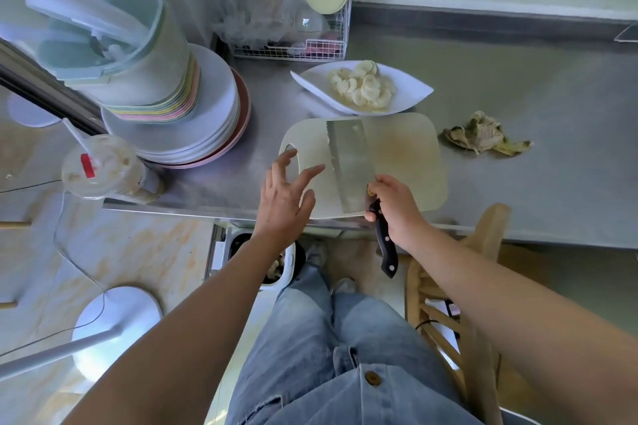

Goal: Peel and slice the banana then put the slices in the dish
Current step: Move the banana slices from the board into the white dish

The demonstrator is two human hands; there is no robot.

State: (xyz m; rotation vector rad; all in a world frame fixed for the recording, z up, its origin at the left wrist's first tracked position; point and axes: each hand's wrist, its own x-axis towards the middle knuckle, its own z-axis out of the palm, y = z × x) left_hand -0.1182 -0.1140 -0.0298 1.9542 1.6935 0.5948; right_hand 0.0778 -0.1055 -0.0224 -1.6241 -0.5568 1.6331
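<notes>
left hand (283, 197): fingers spread, hovering over cutting board (407, 155) edge | right hand (393, 207): gripping cleaver (350, 166) handle, blade flat on board | banana slices (362, 86): piled in white dish (411, 90) behind board | peel (483, 134): on surface (518, 79), right

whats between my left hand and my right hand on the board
In the head view, the cleaver, on the cutting board, lies between the left hand and right hand.

I count one cutting board (407, 155); one knife (348, 162); one dish (414, 90) holding a heap of banana slices (362, 88), too overlapped to number; one peel (483, 134); one lidded cup (103, 166); one wire rack (324, 46); one stack of plates (214, 110).
</notes>
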